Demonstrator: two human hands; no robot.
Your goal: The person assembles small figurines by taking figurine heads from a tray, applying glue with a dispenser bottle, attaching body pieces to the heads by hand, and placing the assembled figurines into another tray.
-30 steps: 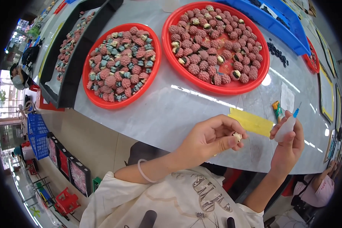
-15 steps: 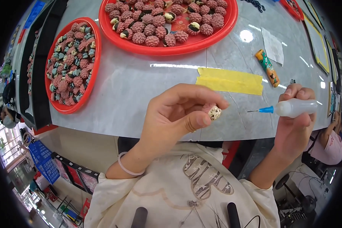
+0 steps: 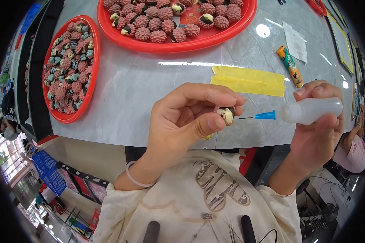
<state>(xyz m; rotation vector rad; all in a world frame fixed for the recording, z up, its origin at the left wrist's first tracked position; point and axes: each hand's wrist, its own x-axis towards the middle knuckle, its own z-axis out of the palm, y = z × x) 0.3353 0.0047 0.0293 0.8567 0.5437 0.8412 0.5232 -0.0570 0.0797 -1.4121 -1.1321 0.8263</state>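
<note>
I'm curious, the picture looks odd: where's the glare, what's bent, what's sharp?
All in the head view: glare leaves a round white spot and streaks on the table, whose front edge looks bowed; the window at left is washed out; the left hand and bottle look fairly sharp.

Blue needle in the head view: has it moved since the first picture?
Yes, leftward: the blue needle pointed up beyond the right end of the yellow tape; now it points left, below the tape in the picture.
</note>
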